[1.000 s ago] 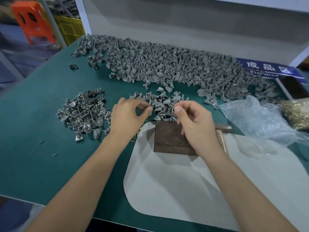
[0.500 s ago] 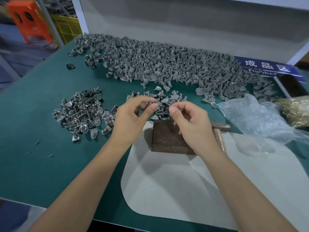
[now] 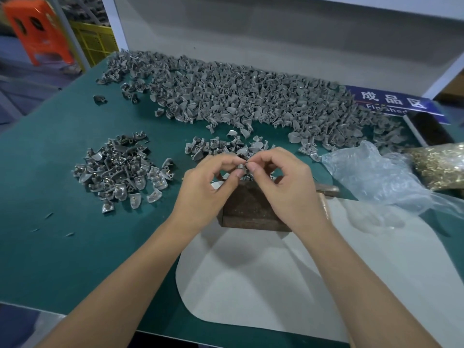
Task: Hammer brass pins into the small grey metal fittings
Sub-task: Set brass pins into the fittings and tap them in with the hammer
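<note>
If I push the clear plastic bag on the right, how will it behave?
The clear plastic bag lies crumpled and slack on the table, so it is probably floppy and light. It would likely slide and fold rather than keep shape.

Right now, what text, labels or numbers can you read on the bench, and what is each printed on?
"成品区": white characters on the blue sign at the bench's far right.
"Fin shed": smaller white line under them on that sign, probably "Finished"; one letter is hidden by grey fittings.
No readable text on the orange stool, yellow crate, plastic bag or brown block.
</note>
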### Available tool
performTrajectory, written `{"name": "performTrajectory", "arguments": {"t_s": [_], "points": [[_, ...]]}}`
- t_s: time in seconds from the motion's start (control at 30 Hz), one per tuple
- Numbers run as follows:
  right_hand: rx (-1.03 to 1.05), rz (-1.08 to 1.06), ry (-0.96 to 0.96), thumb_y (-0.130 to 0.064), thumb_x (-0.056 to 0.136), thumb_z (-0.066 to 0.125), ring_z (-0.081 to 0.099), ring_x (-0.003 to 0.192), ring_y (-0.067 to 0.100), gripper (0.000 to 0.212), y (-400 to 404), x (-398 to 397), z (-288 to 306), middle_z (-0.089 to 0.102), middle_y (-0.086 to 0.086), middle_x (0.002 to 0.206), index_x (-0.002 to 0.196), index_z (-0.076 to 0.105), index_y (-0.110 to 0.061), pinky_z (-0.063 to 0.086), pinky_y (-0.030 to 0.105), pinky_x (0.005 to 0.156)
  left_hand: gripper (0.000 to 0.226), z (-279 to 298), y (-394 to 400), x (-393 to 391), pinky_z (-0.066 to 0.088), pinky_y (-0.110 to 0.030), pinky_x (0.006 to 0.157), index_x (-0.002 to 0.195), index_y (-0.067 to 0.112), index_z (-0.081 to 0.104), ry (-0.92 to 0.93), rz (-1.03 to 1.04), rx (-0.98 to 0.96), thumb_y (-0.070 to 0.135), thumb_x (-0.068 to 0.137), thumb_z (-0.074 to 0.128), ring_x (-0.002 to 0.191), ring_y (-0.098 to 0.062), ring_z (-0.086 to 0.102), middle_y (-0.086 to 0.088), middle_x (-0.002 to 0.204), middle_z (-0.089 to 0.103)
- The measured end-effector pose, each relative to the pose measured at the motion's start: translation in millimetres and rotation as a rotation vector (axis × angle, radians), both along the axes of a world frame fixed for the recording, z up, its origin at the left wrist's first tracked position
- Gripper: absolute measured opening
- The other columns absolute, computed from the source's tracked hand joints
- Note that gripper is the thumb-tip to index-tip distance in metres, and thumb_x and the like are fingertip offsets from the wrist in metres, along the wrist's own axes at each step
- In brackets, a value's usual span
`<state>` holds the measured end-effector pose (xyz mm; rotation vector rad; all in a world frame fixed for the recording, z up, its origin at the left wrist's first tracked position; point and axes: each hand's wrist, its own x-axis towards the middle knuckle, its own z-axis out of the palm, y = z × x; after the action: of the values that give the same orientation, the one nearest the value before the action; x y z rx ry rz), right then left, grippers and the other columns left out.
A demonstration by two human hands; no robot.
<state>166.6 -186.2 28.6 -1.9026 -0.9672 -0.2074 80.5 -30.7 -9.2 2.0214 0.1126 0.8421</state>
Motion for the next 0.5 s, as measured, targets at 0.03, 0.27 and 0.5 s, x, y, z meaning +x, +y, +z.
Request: {"name": "performTrajectory", "arguments": {"t_s": [0.03,0.27,0.5], "points": [[-0.010,0.009,-0.025,-0.006,0.093,0.076,0.060,0.086,0.003,0.003,-0.3,0.6,-0.1,0.068,-0.003,0.090,0.095,0.077,-0.008,0.044,0.016,0.082,0.023,0.5,-0.5,-0.3,0.050,-0.015,0.083,0.113,0.031,0.070,-0.003,0.001,-0.001,0.017,0.095,0.072,0.097,-0.007,0.069,0.013,0.106,0.073],[-0.063,-0.003,-0.075,-0.006,0.092,0.077,0.061,0.083,0.012,0.005,-1.5,-1.6,-0.3,0.066,0.001,0.090,0.095,0.078,-0.009,0.052,0.033,0.076,0.019,1.5,-1.6,-1.2,0.051,-0.014,0.083,0.112,0.023,0.073,0.005,0.027,0.005,0.017,0.094,0.074,0.093,-0.003,0.070,0.010,0.102,0.074],[-0.087,-0.018,-0.127,-0.008,0.093,0.075,0.059,0.082,0.010,0.006,-3.0,-0.5,-1.6,0.065,-0.003,0.092,0.097,0.077,-0.011,0.054,0.043,0.072,0.021,4.8,-4.0,-1.9,0.053,-0.016,0.085,0.115,0.019,0.074,-0.008,0.078,0.087,0.014,0.094,0.074,0.092,0.001,0.068,0.013,0.101,0.068]]}}
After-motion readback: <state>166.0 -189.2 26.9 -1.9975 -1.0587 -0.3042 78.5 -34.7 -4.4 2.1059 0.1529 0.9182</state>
